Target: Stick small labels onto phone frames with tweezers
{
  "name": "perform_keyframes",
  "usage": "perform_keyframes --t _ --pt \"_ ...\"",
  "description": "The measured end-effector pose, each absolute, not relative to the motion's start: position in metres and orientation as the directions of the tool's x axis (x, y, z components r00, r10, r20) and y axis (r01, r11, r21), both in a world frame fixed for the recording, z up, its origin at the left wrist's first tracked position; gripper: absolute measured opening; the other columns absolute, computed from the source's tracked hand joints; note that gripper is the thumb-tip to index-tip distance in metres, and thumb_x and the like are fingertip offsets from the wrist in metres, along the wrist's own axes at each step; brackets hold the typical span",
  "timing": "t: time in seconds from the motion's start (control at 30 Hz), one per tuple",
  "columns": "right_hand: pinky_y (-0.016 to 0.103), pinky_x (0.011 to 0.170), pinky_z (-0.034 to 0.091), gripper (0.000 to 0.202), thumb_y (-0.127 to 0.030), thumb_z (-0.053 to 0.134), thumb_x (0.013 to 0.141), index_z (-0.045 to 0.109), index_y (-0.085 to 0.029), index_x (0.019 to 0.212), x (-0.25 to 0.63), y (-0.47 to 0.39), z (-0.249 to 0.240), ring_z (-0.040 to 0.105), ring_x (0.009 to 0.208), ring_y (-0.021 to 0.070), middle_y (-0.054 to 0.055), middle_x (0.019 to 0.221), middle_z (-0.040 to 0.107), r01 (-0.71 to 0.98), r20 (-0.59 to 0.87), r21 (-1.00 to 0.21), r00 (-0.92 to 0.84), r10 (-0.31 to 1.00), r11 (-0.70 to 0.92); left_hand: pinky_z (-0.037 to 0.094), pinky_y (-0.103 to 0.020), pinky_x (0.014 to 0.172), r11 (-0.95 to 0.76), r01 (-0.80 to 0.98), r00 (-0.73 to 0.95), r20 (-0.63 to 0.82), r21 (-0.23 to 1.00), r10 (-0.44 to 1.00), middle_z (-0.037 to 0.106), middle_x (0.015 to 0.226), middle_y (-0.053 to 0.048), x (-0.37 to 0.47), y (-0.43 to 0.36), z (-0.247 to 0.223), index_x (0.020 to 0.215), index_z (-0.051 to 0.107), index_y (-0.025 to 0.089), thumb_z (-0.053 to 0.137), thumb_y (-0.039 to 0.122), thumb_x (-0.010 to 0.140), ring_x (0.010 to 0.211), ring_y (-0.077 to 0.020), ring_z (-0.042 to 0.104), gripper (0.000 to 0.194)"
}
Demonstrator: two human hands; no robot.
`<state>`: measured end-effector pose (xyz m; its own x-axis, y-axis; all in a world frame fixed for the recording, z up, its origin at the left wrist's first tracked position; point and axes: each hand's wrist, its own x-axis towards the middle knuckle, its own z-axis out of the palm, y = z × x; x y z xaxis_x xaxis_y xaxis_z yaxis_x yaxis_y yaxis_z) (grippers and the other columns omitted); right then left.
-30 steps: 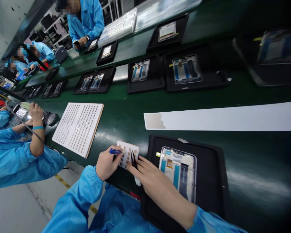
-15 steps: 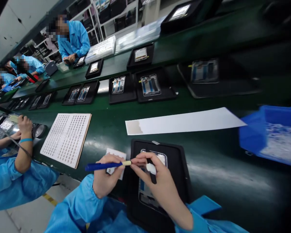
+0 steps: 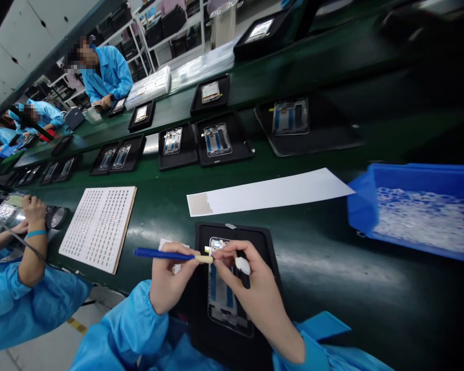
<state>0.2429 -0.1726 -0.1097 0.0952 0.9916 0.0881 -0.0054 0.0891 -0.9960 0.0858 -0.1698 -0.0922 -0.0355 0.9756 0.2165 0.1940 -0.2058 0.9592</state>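
Note:
My left hand [image 3: 170, 286] grips a blue pen-like tool [image 3: 166, 254] with a pale tip, held level and pointing right. My right hand [image 3: 251, 288] holds black tweezers with a white grip pad [image 3: 243, 265]; its fingertips meet the tool's tip. Both hands hover over a phone frame [image 3: 226, 299] that lies in a black tray [image 3: 255, 242] at the near edge of the green belt. A small white sticker sheet [image 3: 169, 243] peeks out behind the left hand.
A large dotted sheet [image 3: 98, 226] lies to the left, a long white paper strip [image 3: 270, 191] beyond the tray, a blue bin [image 3: 413, 178] of clear bits at right. Several black trays with phone frames [image 3: 216, 140] line the far belt. A co-worker's arm [image 3: 31, 242] works at left.
My hands left the small sticker sheet and came together over the phone frame, the tool's tip now at my right fingertips. The view swung right, bringing the blue bin in.

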Motion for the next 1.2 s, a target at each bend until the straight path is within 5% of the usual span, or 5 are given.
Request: perform_keyframes --t 0.17,0.47,0.8,1.07,1.2 --pt "0.025 0.060 0.052 0.011 -0.028 0.061 0.082 0.052 -0.024 0.087 0.256 -0.176 -0.104 0.060 0.063 0.0134 0.000 0.076 0.064 -0.015 0.107 -0.994 0.111 0.988 0.110 0.060 -0.028 0.060 0.125 -0.083 0.018 -0.124 0.989 0.992 0.072 0.075 -0.002 0.099 -0.161 -0.087 0.086 0.052 0.017 0.074 0.047 0.076 0.063 -0.0181 0.072 0.039" --pt "0.026 0.059 0.052 0.011 -0.028 0.062 0.083 0.053 -0.024 0.086 0.262 -0.177 -0.106 0.060 0.061 0.0143 0.001 0.075 0.065 0.104 0.168 -0.983 0.196 0.966 0.150 0.056 -0.030 0.081 -0.446 0.327 0.167 0.413 0.833 0.895 0.074 0.090 -0.006 0.099 -0.173 -0.092 0.091 0.062 0.019 0.066 0.013 0.085 0.086 -0.0180 0.071 0.010" --pt "0.025 0.057 0.052 0.009 -0.025 0.061 0.083 0.052 -0.024 0.086 0.260 -0.180 -0.104 0.061 0.061 0.0138 0.000 0.075 0.065 0.100 0.170 -0.983 0.176 0.970 0.154 0.060 -0.029 0.063 0.109 -0.059 0.016 -0.108 0.992 0.994 0.074 0.078 -0.004 0.105 -0.160 -0.088 0.087 0.053 0.018 0.073 0.044 0.078 0.063 -0.0171 0.072 0.035" --pt "0.024 0.058 0.050 0.011 -0.024 0.063 0.082 0.052 -0.025 0.087 0.260 -0.179 -0.108 0.060 0.062 0.0138 -0.001 0.074 0.065 0.128 0.214 -0.973 0.202 0.956 0.191 0.058 -0.030 0.080 -0.407 0.284 0.107 0.393 0.868 0.913 0.072 0.088 -0.006 0.100 -0.173 -0.089 0.090 0.059 0.019 0.066 0.017 0.086 0.085 -0.0177 0.071 0.008" --pt "0.023 0.057 0.050 0.011 -0.022 0.061 0.081 0.051 -0.024 0.085 0.259 -0.177 -0.107 0.059 0.059 0.0124 -0.001 0.074 0.063 0.135 0.224 -0.971 0.207 0.952 0.199 0.057 -0.030 0.082 -0.338 0.276 0.100 0.323 0.900 0.941 0.072 0.091 -0.006 0.099 -0.173 -0.089 0.092 0.059 0.019 0.065 0.017 0.087 0.088 -0.0176 0.071 0.008"
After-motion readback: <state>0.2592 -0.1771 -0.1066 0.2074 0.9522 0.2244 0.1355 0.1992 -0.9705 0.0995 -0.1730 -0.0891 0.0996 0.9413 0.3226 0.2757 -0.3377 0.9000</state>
